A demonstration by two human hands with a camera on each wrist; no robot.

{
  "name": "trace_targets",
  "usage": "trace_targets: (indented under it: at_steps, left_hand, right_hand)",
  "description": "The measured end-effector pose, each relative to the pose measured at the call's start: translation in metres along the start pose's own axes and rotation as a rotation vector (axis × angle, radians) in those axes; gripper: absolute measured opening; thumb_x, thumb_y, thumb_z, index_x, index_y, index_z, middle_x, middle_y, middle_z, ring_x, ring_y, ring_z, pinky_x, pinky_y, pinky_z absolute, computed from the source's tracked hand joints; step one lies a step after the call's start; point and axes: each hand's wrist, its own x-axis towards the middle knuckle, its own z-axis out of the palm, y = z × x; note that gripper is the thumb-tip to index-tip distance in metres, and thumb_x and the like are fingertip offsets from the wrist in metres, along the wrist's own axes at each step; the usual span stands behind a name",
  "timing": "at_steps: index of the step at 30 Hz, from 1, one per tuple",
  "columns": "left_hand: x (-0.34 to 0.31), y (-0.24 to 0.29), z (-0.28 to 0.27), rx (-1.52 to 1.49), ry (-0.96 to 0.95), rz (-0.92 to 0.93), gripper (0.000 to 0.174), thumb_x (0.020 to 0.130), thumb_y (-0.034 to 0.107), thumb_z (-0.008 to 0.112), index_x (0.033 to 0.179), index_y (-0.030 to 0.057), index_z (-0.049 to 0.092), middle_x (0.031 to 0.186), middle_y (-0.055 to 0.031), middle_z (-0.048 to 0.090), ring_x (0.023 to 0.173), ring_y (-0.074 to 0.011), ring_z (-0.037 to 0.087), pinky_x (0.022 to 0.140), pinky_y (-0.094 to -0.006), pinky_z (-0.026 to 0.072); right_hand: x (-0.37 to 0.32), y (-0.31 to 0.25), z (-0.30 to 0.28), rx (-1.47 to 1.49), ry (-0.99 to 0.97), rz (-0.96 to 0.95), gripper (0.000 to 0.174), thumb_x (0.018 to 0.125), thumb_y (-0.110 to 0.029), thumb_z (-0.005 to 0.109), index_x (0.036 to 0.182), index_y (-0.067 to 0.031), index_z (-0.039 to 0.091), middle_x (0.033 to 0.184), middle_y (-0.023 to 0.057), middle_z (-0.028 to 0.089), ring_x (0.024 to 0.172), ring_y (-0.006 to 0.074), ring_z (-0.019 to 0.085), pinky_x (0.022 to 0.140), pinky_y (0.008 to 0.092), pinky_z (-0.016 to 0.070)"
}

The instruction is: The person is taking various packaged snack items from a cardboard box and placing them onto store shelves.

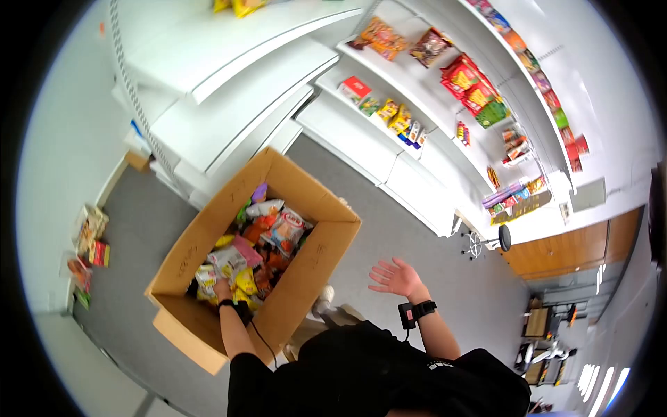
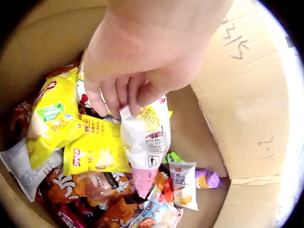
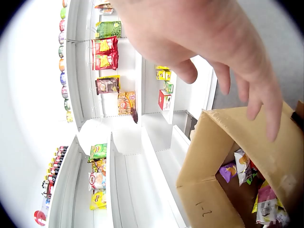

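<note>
My left hand (image 2: 147, 61) reaches down into a large cardboard box (image 1: 194, 254), its fingertips pinching the top corner of a white and pink snack bag (image 2: 149, 137). Yellow snack bags (image 2: 97, 149) lie right beside that bag, and a white pouch with a Hello Kitty print sits partly hidden behind the fingers. Orange-brown packets (image 2: 66, 185) are underneath. Over the floor to the right of the box, my right hand (image 1: 397, 278) is held out with fingers spread and nothing in it. The right wrist view shows its fingers (image 3: 273, 107) straight, overlapping the box edge.
White shelves (image 1: 243, 104) stand beyond the box, and a long shelf unit with red snack bags (image 1: 469, 80) runs along the right. More packages (image 1: 94, 236) lie on the floor at the left wall. A black-seated stool (image 1: 503, 238) stands further right.
</note>
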Motion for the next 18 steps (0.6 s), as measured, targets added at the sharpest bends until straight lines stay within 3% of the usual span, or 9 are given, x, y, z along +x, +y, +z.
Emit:
trace_targets:
  at_steps: [2, 3, 4, 5, 7, 9, 11, 18]
  left_hand:
    - [-0.056, 0.058, 0.001, -0.411, -0.04, -0.111, 0.009, 0.079, 0.006, 0.062, 0.08, 0.0013, 0.055, 0.063, -0.0061, 0.045, 0.052, -0.0168, 0.041, 0.047, -0.0329, 0.0366]
    - [-0.093, 0.091, -0.003, -0.473, -0.058, -0.119, 0.012, 0.081, 0.002, 0.06, 0.071, 0.0014, 0.053, 0.056, -0.0046, 0.04, 0.045, -0.0151, 0.036, 0.041, -0.0324, 0.0316]
    - [-0.107, 0.11, 0.005, -0.535, 0.022, -0.111, 0.008, 0.083, 0.003, 0.059, 0.075, -0.0001, 0.058, 0.054, -0.0033, 0.038, 0.044, -0.0135, 0.034, 0.04, -0.0308, 0.0299]
    - [-0.091, 0.102, 0.001, -0.432, -0.073, -0.04, 0.022, 0.084, 0.011, 0.061, 0.102, -0.0029, 0.061, 0.074, -0.0064, 0.056, 0.071, -0.0223, 0.058, 0.06, -0.0339, 0.0442]
    - [-0.113, 0.126, -0.002, -0.452, -0.228, 0.073, 0.026, 0.084, 0.012, 0.061, 0.106, -0.0016, 0.061, 0.085, -0.0071, 0.062, 0.08, -0.0206, 0.061, 0.063, -0.0315, 0.0464]
    - [-0.141, 0.149, 0.005, -0.507, -0.231, 0.099, 0.029, 0.084, 0.013, 0.061, 0.109, 0.0, 0.062, 0.094, -0.0069, 0.064, 0.086, -0.0177, 0.062, 0.07, -0.0273, 0.0489]
    - [-0.167, 0.164, 0.012, -0.615, -0.293, 0.164, 0.026, 0.083, 0.013, 0.061, 0.107, 0.0012, 0.062, 0.093, -0.0048, 0.064, 0.085, -0.0148, 0.061, 0.078, -0.0256, 0.0502]
    - [-0.375, 0.241, 0.076, -0.662, -0.458, 0.362, 0.026, 0.089, 0.005, 0.052, 0.112, -0.0061, 0.058, 0.104, -0.012, 0.063, 0.094, -0.0178, 0.062, 0.085, -0.0296, 0.0518]
  right_hand:
    - [0.0, -0.003, -0.003, -0.008, -0.022, 0.013, 0.057, 0.094, -0.034, 0.044, 0.14, -0.0045, 0.027, 0.143, 0.0153, 0.03, 0.127, 0.0365, 0.037, 0.099, 0.0681, 0.0295]
    - [0.001, -0.003, -0.002, -0.015, -0.033, 0.027, 0.057, 0.094, -0.034, 0.044, 0.14, -0.0042, 0.027, 0.143, 0.015, 0.03, 0.126, 0.0365, 0.037, 0.099, 0.068, 0.0299]
    - [0.005, -0.004, -0.001, -0.036, -0.052, 0.019, 0.056, 0.094, -0.034, 0.045, 0.139, -0.0038, 0.029, 0.142, 0.0148, 0.031, 0.126, 0.0365, 0.038, 0.098, 0.0677, 0.0305]
    - [0.009, -0.005, 0.0, -0.059, -0.07, 0.015, 0.055, 0.094, -0.034, 0.045, 0.137, -0.0034, 0.03, 0.141, 0.0146, 0.031, 0.125, 0.0364, 0.038, 0.098, 0.0673, 0.031]
    - [0.019, -0.011, 0.007, -0.112, -0.117, 0.022, 0.053, 0.093, -0.034, 0.046, 0.135, -0.0029, 0.033, 0.14, 0.0142, 0.034, 0.125, 0.0361, 0.038, 0.098, 0.0667, 0.0319]
    - [0.029, -0.02, 0.015, -0.172, -0.173, 0.044, 0.051, 0.093, -0.035, 0.047, 0.132, -0.0027, 0.036, 0.138, 0.0138, 0.036, 0.124, 0.0358, 0.039, 0.098, 0.0662, 0.0327]
    - [0.037, -0.029, 0.02, -0.218, -0.23, 0.071, 0.047, 0.092, -0.033, 0.049, 0.129, -0.0045, 0.042, 0.133, 0.0125, 0.043, 0.121, 0.0346, 0.042, 0.097, 0.065, 0.0342]
    - [0.039, -0.083, 0.008, -0.549, -0.574, 0.026, 0.047, 0.09, -0.032, 0.057, 0.129, -0.0092, 0.045, 0.127, 0.0078, 0.05, 0.116, 0.0285, 0.048, 0.091, 0.0587, 0.0396]
